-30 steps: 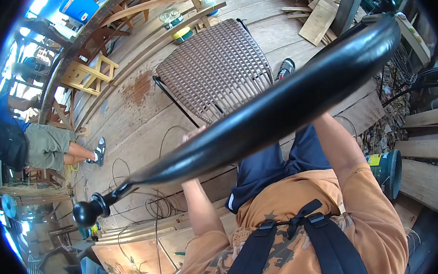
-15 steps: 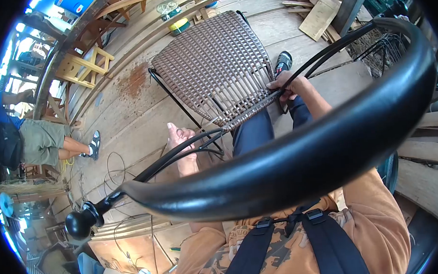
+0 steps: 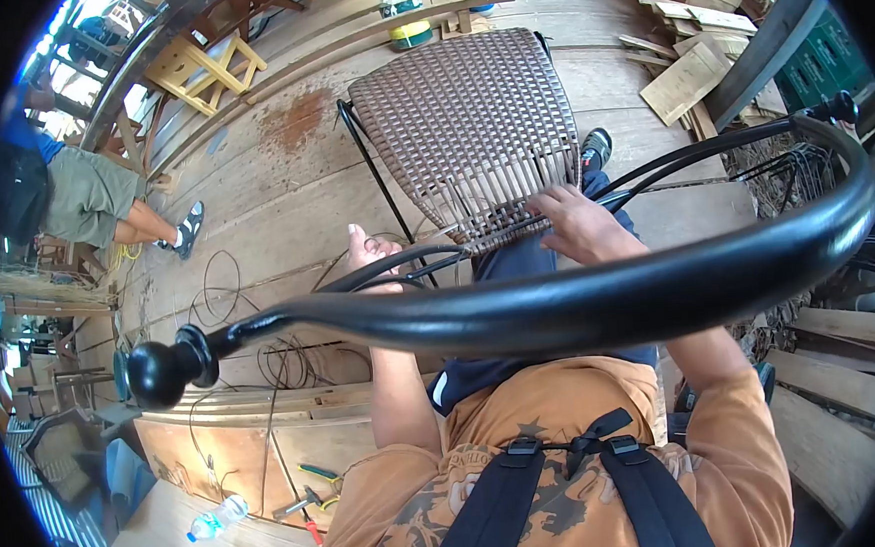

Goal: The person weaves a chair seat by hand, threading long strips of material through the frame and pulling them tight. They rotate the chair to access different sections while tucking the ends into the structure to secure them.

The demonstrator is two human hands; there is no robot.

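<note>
A chair with a brown woven seat [image 3: 468,111] and a black metal frame is in front of me. Its thick black curved rail [image 3: 600,304] crosses the view and hides part of my forearms. My right hand [image 3: 585,226] rests on the near edge of the weave, fingers stretched out, at a row of gaps between the strands. My left hand [image 3: 371,249] is beside the seat's near left corner, thumb up and fingers curled. A thin strand appears to run through them, though the grip is partly hidden. Loose strand coils [image 3: 303,367] lie on the floor below.
A person in shorts [image 3: 97,194] stands at left. Near them is a yellow wooden stool [image 3: 207,72]. Wood boards [image 3: 686,78] are piled at the upper right. A water bottle [image 3: 217,518] and pliers [image 3: 320,486] lie at lower left. A yellow-and-green spool [image 3: 410,36] stands behind the chair.
My right hand has moved from gripping the seat's right edge to lying flat over the near weave. The camera view has shifted; my left hand stays by the left corner.
</note>
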